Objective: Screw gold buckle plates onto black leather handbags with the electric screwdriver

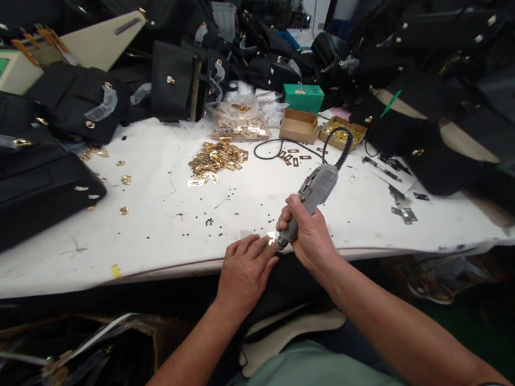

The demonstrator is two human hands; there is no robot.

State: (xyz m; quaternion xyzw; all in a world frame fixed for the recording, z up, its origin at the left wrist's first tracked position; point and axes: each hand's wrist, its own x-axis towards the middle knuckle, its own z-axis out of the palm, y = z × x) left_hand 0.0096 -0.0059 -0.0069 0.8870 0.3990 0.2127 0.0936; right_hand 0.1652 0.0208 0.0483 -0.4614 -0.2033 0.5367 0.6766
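Note:
My right hand point(311, 230) is wrapped round a grey electric screwdriver point(318, 186), which tilts down and left toward the table edge. Its tip point(279, 245) meets the work beside the fingertips of my left hand point(246, 270). That hand lies flat with fingers stretched out, over the edge of a black piece point(275, 286) that looks like part of a bag and hangs toward my lap. A small shiny metal plate point(271, 237) shows by the left fingertips. Whatever lies right under the tip is too small to make out.
Gold metal fittings point(217, 158) are heaped on the white table point(158, 232), before a plastic bag of fittings point(240, 122). An open cardboard box point(298, 126), a green box point(304, 96) and a tray of small gold pieces point(341, 133) stand behind. Black handbags point(174, 80) surround the table.

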